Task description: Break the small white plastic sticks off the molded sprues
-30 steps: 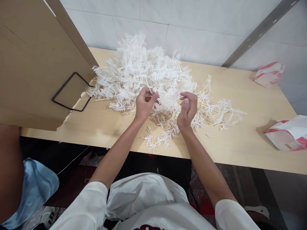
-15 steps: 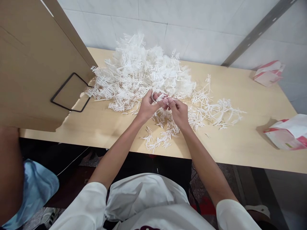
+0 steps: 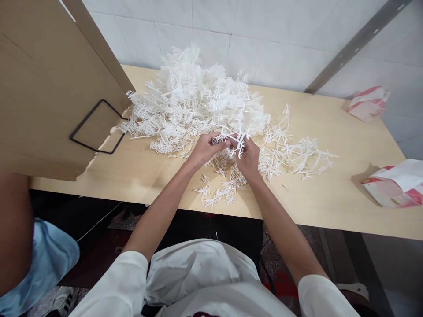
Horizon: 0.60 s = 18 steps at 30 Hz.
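My left hand point(image 3: 208, 149) is closed, thumb against fingers, on a white branched plastic sprue point(image 3: 238, 143). Touching it from the right, my right hand point(image 3: 248, 157) has its fingers curled behind the same piece; what they grip is partly hidden. The sprue's short stubby arms stick up between both hands. Behind them rises a big heap of white branched plastic pieces point(image 3: 198, 92). Small loose white sticks point(image 3: 221, 193) lie scattered on the table in front of my hands. To the right sits a tangle of thicker white sprues point(image 3: 307, 154).
A large cardboard box point(image 3: 49, 97) with a black wire frame point(image 3: 86, 118) by its edge stands on the left. Two red-and-white paper packets point(image 3: 368, 103) rest on the table point(image 3: 330, 198) at right. Another person's arm point(image 3: 15, 233) is at lower left. A tiled wall point(image 3: 271, 44) backs the table.
My hands were apart a second ago, then came together in front of the heap. The branched sprue now shows between them, turned upward. The heap looks the same.
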{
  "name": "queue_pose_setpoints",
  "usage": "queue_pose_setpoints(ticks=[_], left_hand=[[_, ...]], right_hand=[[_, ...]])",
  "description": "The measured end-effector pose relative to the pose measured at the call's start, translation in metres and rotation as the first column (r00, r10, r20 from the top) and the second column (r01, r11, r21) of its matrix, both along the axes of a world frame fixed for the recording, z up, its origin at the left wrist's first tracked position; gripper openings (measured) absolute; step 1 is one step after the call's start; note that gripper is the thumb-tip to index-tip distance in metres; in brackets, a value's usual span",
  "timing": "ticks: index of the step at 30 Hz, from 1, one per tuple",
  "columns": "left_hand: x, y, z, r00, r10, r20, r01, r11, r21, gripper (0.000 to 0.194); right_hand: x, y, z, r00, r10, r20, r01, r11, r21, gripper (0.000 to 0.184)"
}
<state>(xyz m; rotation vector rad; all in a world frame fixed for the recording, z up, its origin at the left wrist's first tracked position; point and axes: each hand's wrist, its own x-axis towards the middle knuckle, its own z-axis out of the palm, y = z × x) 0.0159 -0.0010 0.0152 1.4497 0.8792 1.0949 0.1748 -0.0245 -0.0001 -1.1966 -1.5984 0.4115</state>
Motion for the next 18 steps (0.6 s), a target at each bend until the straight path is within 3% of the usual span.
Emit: queue_pose_setpoints(ticks=[5, 10, 14, 18], left_hand=[[-0.005, 0.002, 0.000, 1.000, -0.021, -0.023, 0.020, 0.999, -0.038, 0.033], [0.001, -0.005, 0.004, 0.988, -0.155, -0.002, 0.154, 0.986, -0.067, 0.035], [0.008, -0.007, 0.004, 0.986, -0.045, 0.162, 0.063, 0.992, -0.107, 0.038], [0.006, -0.002, 0.003, 0.976, 0.050, 0.210, -0.020, 0.989, -0.144, 0.033]], right_hand=[[-0.003, -0.001, -0.001, 0.999, 0.012, -0.035, -0.014, 0.999, -0.044, 0.023], [0.004, 0.009, 0.003, 0.926, 0.062, -0.373, -0.138, 0.974, -0.178, 0.028], [0.011, 0.014, 0.007, 0.922, -0.010, -0.387, -0.079, 0.973, -0.215, 0.018], [0.007, 0.009, 0.012, 0.922, 0.064, -0.383, -0.168, 0.955, -0.245, 0.020]])
